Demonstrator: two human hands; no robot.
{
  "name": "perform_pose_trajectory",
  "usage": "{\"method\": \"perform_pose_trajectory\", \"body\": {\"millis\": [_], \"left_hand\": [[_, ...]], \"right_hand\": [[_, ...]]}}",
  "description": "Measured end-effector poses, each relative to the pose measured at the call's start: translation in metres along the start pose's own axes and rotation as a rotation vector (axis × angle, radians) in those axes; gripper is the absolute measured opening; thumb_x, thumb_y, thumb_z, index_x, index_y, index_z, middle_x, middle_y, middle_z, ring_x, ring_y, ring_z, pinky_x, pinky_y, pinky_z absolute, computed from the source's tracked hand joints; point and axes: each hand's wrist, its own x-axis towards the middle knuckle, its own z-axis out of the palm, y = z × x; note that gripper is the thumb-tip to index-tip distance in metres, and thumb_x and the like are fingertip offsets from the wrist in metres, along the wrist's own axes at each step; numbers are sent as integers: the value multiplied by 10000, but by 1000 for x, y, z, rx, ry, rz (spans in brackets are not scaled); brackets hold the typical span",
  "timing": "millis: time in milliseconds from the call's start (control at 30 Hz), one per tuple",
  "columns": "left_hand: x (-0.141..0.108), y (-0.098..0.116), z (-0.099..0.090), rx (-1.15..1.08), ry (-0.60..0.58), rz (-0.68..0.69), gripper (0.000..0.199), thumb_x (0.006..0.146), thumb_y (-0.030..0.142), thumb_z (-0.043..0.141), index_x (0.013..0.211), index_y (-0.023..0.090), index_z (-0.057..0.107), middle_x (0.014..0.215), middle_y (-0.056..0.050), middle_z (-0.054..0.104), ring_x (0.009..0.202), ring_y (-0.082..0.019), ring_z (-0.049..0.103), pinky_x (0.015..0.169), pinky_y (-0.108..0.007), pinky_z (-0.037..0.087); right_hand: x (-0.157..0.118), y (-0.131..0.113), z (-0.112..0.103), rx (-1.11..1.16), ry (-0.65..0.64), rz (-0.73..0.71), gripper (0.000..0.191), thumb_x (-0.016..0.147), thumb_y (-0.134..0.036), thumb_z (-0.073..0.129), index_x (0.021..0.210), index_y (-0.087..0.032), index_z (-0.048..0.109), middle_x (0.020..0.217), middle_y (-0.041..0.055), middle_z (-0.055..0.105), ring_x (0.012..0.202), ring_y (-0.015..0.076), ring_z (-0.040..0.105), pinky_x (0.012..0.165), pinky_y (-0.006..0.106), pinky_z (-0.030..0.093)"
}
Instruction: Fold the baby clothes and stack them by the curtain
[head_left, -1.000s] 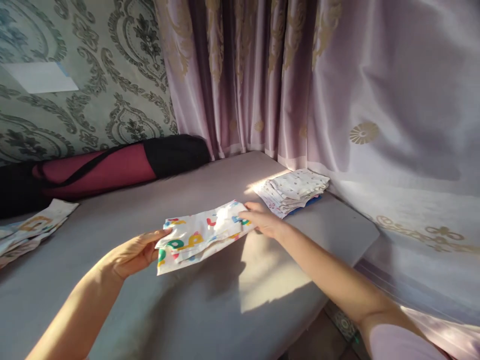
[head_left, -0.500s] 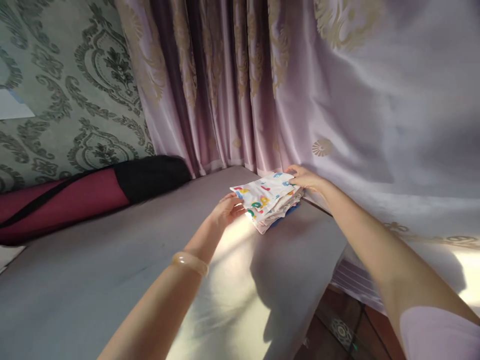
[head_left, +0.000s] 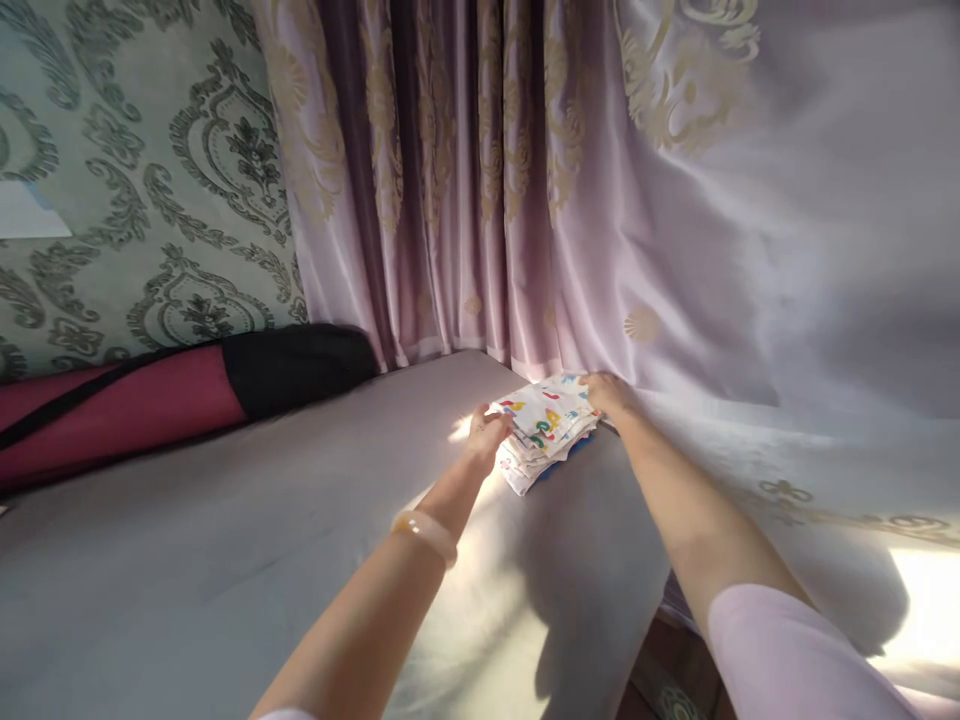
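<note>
A stack of folded cloths lies near the far corner of the grey-covered surface. On top is a white cloth printed with red, yellow, green and blue shapes. My left hand is closed on this cloth's left edge, with its fingers partly hidden. At the opposite edge, my right hand grips the same cloth, fingers curled over its far right corner. Something flat and blue sticks out from under the stack. I wear a pale bangle on my left wrist.
A long red and black bag lies along the patterned wall at the left. Lilac curtains hang directly behind the stack and down the right side. The grey surface ends at the right, above a dark tiled floor.
My left hand has closed in on the printed cloth's left edge. The cloth now sits lower and squarer on the stack, and my right hand has come down with it. The view has shifted slightly.
</note>
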Motion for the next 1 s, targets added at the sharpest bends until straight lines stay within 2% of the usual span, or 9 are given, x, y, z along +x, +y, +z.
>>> {"method": "perform_pose_trajectory", "body": {"millis": [67,167,300,367,500,600,767,867,1000], "left_hand": [[-9,-3,-28,78,17,71,605,766,139,715,1302,149,436,1246,-168,576,1007,-180,640,856,-279,529],[-24,-2,-89,397,16,225,549,803,266,665,1294,147,449,1183,-145,603,1040,-203,622,873,-318,517],[-44,10,-180,858,167,293,522,840,340,503,1305,113,434,1156,-150,631,1035,-232,633,922,-378,498],[-58,17,-222,1148,235,310,566,847,401,449,1337,120,432,1233,-163,618,1038,-261,636,933,-418,492],[-92,19,-285,1650,428,281,667,872,483,346,1377,61,460,1400,-195,527,1360,-356,405,1104,-495,328],[-110,12,-306,1863,484,222,680,910,468,272,1422,54,441,1489,-166,446,1419,-353,320,1143,-526,246],[-113,7,-303,1959,502,170,646,957,434,212,1445,74,434,1517,-150,415,1424,-324,323,1142,-502,254],[-112,9,-299,1973,501,168,639,966,425,214,1457,73,420,1525,-146,404,1426,-323,320,1145,-499,251],[-115,11,-295,1981,497,145,632,978,416,205,1470,69,400,1533,-141,392,1430,-327,311,1141,-506,260]], "right_hand": [[-5,-1,13,-34,-42,13,385,837,-117,593,1190,-228,701,1309,172,593,1185,284,553,965,398,383],[-8,-8,27,-36,-65,-16,441,918,-184,472,1340,-234,589,1449,149,477,1317,290,434,1056,434,316],[-4,-23,36,-5,-115,-89,466,990,-337,323,1423,-282,487,1504,84,435,1364,265,375,1110,460,273],[-2,-30,39,3,-133,-85,507,989,-430,304,1449,-279,453,1526,91,404,1387,302,338,1116,525,250],[-3,-39,50,9,-190,37,631,963,-579,213,1483,-275,403,1589,115,274,1410,421,262,1050,697,236],[-4,-40,55,30,-240,97,688,945,-637,138,1497,-301,375,1611,95,218,1413,441,251,1054,710,219],[-1,-45,46,14,-252,72,708,945,-646,131,1519,-286,335,1618,102,188,1430,463,179,1074,720,138],[-7,-58,42,5,-154,-20,700,958,-629,104,1518,-275,331,1605,123,219,1445,435,158,1083,705,138],[-32,-80,56,10,-110,-201,653,965,-611,123,1486,-310,378,1579,83,284,1433,405,194,1076,706,171]]}}
